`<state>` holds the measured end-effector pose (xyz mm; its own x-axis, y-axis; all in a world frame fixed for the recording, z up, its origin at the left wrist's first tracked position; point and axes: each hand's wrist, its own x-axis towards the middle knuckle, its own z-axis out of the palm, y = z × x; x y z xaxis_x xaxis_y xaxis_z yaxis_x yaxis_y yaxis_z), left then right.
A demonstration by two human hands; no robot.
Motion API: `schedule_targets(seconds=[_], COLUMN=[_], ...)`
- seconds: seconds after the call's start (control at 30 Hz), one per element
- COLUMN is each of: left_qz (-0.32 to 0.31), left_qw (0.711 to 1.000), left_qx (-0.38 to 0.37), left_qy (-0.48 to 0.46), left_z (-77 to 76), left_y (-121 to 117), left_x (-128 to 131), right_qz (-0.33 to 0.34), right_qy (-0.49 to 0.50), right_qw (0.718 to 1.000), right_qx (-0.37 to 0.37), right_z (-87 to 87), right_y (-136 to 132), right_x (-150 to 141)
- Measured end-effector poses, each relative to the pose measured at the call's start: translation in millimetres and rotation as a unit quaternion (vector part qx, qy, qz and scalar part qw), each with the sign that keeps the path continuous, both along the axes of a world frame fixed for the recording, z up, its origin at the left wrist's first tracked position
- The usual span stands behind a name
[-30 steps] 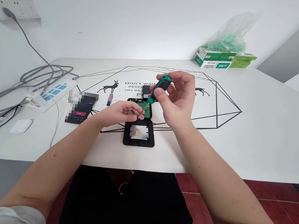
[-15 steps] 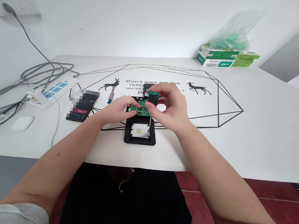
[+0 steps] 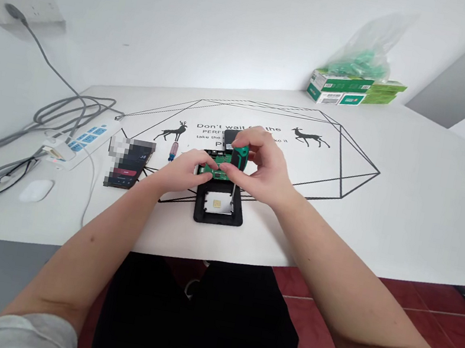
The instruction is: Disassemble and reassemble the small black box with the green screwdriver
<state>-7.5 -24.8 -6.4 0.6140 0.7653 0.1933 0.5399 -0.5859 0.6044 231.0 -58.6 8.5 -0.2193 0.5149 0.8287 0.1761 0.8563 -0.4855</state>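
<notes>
Left hand [image 3: 185,170] flat, right hand [image 3: 262,170] pinched.

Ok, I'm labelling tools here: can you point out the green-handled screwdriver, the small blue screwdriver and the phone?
green-handled screwdriver [image 3: 240,155], head view, on its green handle.
small blue screwdriver [image 3: 172,152], head view, mid-handle.
phone [image 3: 127,169], head view, on the dark screen.

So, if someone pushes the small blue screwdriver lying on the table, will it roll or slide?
The small blue screwdriver looks round and slim, so it would probably roll sideways on the smooth white table. It seems light for its size. Pushed along its length, it likely slides.
</notes>
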Motion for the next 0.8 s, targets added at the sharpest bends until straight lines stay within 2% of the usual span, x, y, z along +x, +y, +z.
schedule_targets(seconds=[0.1, 0.23, 0.3, 0.53, 0.7, 0.8], left_qz=[0.000, 0.007, 0.008, 0.005, 0.004, -0.002], left_qw=[1.000, 1.000, 1.000, 1.000, 1.000, 0.999], left_qx=[0.000, -0.003, -0.003, 0.010, 0.020, 0.025], left_qy=[0.003, 0.008, 0.009, 0.013, 0.019, 0.026], left_z=[0.4, 2.5, 2.7, -0.3, -0.3, -1.1], left_y=[-0.2, -1.4, -1.5, 0.0, 0.9, 1.7], left_x=[-0.2, -0.2, -0.3, -0.9, -1.5, -1.9], right_qz=[0.007, 0.037, 0.021, -0.048, -0.002, 0.007], right_qy=[-0.005, 0.002, 0.005, 0.057, 0.114, 0.121], right_qw=[1.000, 0.996, 0.996, 0.995, 0.993, 0.993], right_qx=[0.010, 0.075, 0.088, 0.070, -0.010, 0.000], right_z=[-0.3, 1.7, 3.2, -1.1, -10.0, -11.0], right_y=[2.0, 5.4, 6.3, 8.7, 3.7, 0.0], right_x=[1.0, 4.6, 6.2, 1.2, -9.1, -9.2])
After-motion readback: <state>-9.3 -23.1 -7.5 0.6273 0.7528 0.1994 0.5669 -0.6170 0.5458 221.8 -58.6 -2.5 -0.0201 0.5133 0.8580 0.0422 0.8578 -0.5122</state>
